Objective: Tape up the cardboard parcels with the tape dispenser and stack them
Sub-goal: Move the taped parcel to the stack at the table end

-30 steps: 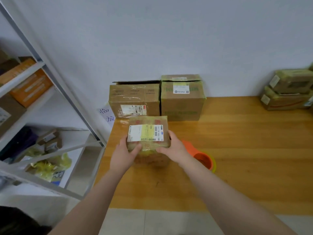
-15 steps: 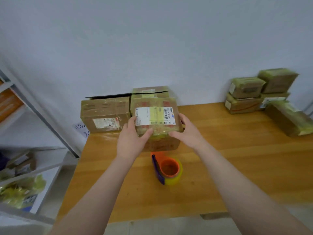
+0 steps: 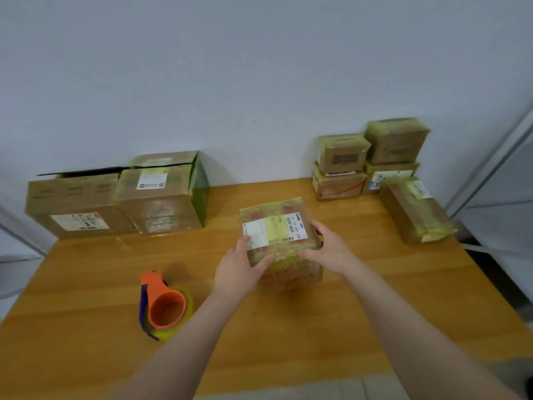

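A small taped cardboard parcel (image 3: 277, 226) with a white and yellow shipping label on top is held just above the wooden table (image 3: 375, 298), near its middle. My left hand (image 3: 239, 269) grips its near left corner, thumb on the label edge. My right hand (image 3: 328, 249) grips its right side. The orange tape dispenser (image 3: 164, 306) with a yellowish tape roll lies on the table to the left of my left forearm, apart from both hands.
Two larger boxes (image 3: 115, 197) stand against the wall at the back left. A stack of several small taped parcels (image 3: 372, 163) sits at the back right, with a long parcel (image 3: 418, 212) lying in front of it. A metal shelf frame (image 3: 490, 157) rises at the right.
The view has swung to the right, away from the left shelf. Both hands have carried the parcel rightward from in front of the back-left boxes to the table's middle. The dispenser has stayed put.
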